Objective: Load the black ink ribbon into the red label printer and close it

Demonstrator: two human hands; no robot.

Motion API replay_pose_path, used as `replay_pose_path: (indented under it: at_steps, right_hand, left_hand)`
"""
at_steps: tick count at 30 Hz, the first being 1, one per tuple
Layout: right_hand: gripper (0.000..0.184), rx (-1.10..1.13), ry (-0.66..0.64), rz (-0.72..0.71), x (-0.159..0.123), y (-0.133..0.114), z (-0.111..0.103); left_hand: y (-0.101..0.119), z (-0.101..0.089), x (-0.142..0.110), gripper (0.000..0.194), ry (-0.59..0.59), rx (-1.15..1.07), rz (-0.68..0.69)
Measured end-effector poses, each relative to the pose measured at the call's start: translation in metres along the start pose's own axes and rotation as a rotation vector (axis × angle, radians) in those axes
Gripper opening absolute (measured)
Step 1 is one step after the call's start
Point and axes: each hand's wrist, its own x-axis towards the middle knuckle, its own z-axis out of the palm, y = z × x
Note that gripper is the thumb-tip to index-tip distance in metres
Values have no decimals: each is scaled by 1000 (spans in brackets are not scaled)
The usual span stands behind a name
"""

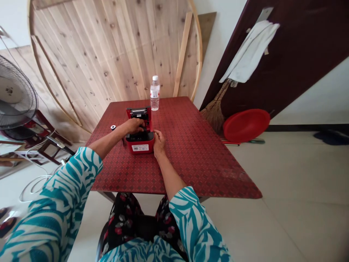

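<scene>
— What is seen at the back?
— A large round wooden panel (114, 54) is stood on edge behind a table (204, 153), whose top is patterned in dark red.

— And on the table?
— A red machine (141, 140) is placed left of the middle, with its lid (148, 115) raised and its black interior exposed. A capped water bottle (155, 95) is stood upright beyond it, slightly to the right.

— How are the hands placed?
— The left hand (135, 126) is held over the machine's opening, with the fingers bent down into it; whether anything is gripped there cannot be told. The right hand (159, 142) is laid against the machine's right side, its fingers partly curled; whether the edge is gripped or merely touched cannot be told.

— Anything smaller?
— A white label (140, 147) is stuck to the near face, and a small roll (113, 127) is left near the machine's left side.
</scene>
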Motion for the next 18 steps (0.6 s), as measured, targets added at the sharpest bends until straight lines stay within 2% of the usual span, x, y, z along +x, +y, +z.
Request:
replay_pose_path:
  at_steps: [3, 8, 14, 18]
  right_hand:
    - [25, 1, 4, 6, 0, 1, 0]
    - [27, 6, -3, 21, 2, 3, -1]
    - [26, -5, -5, 4, 3, 5, -1]
    - [27, -14, -7, 13, 1, 3, -1]
  left_hand:
    - [0, -2, 1, 33, 12, -33, 17]
    - [3, -3, 2, 31, -106, 33, 117]
    - [11, -7, 3, 34, -80, 118, 21]
    - [13, -8, 4, 28, -110, 19, -41]
